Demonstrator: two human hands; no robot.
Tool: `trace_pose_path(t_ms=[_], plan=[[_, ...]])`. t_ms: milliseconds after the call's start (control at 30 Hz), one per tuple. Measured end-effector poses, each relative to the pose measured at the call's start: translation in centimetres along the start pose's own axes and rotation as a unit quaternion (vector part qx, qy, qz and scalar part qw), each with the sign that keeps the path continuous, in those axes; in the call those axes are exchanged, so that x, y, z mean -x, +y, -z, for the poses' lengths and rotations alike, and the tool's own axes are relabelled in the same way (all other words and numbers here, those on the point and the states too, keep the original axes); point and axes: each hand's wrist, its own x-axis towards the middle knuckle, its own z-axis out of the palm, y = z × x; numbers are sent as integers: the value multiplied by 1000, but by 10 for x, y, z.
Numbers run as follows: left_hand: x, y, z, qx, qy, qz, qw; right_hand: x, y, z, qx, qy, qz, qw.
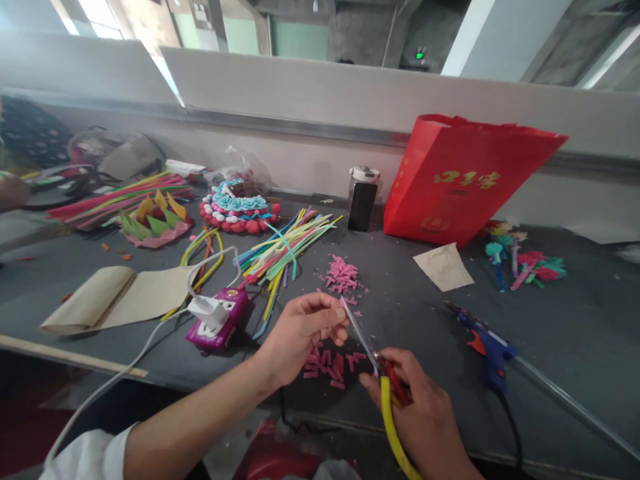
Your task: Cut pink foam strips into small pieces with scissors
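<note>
My right hand grips a pair of scissors with red and yellow handles, blades pointing up and left. The blade tips meet my left hand, whose fingers are pinched together on something small I cannot make out. Below my hands lies a scatter of small pink cut pieces on the dark table. A second pile of pink bits lies further back.
A blue glue gun lies right of my hands. A purple power strip with a white plug sits left. Colourful foam strips, a decorated cake-like piece, a dark bottle, a red paper bag and foam flowers stand behind.
</note>
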Motion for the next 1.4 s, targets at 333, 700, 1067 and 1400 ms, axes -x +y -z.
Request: trace_pose_path(t_ms=[333, 700, 1067, 1400], plan=[[0, 0, 1, 5, -7, -3, 1000, -2, 1, 4, -15, 2, -36, 999], [2, 2, -3, 0, -7, 11, 1000, 0, 5, 1, 14, -11, -18, 1000], [2, 0, -5, -4, -10, 17, 1000, 2, 0, 1, 0, -1, -14, 1000], [1, 4, -1, -67, 21, -34, 997, 1, 2, 3, 36, 1, -22, 999]])
